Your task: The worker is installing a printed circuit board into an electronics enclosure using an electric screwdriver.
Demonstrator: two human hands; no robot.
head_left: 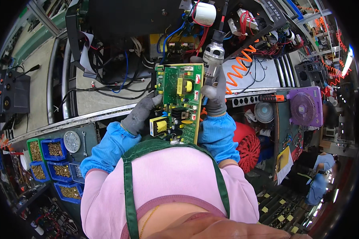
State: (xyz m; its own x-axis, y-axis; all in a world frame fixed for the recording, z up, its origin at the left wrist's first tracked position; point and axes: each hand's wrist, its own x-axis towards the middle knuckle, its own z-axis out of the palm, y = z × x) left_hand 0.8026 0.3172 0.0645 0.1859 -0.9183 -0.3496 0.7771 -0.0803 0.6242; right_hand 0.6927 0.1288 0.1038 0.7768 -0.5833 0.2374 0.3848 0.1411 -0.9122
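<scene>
A green circuit board crowded with parts is held up in front of my chest, its long side running away from me. My left hand, in a grey glove, grips the board's left edge. My right hand, gloved too, is closed round a silver air screwdriver at the board's right edge. The driver's shank points away from me, toward an opened machine chassis with loose wires. Most of the right fingers are hidden behind the tool and board, so whether they also press on the board is unclear.
Blue bins of brass fasteners, a round dish and a wrench lie at left. An orange coiled hose hangs right of the driver. A red stool, a purple fan and a power strip are at right.
</scene>
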